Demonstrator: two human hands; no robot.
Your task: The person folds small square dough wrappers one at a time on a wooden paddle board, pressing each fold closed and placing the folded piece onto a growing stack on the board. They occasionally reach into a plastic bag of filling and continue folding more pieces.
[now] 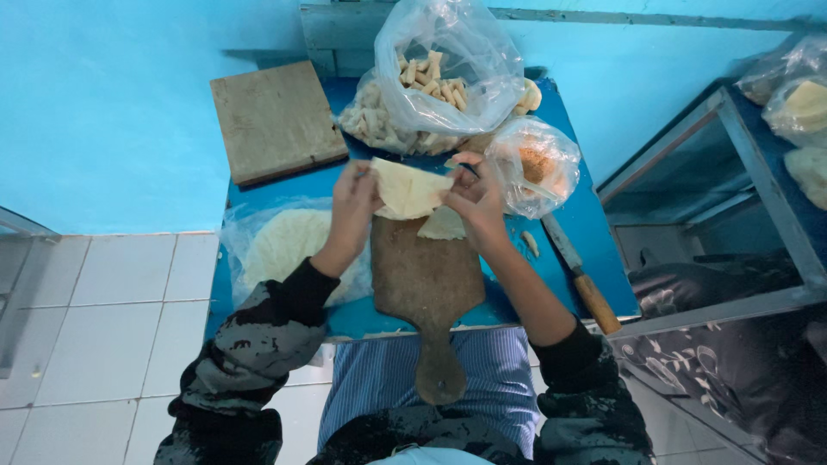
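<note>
My left hand (353, 207) and my right hand (476, 202) both pinch a thin, pale yellow dough sheet (407, 190), held folded just above the far end of a wooden paddle board (425, 280). A second pale piece of dough (442, 226) lies on the board under my right hand. The board's handle points back toward my lap. A stack of round white dough sheets in a clear bag (284, 245) lies left of the board, under my left forearm.
A small blue table (603, 258) carries a square wooden board (274, 120) at the far left, clear bags of small rolled pieces (435, 86), a bag of brownish filling (534, 165) and a wooden-handled knife (579, 275) at the right. A blue metal shelf (758, 172) stands to the right.
</note>
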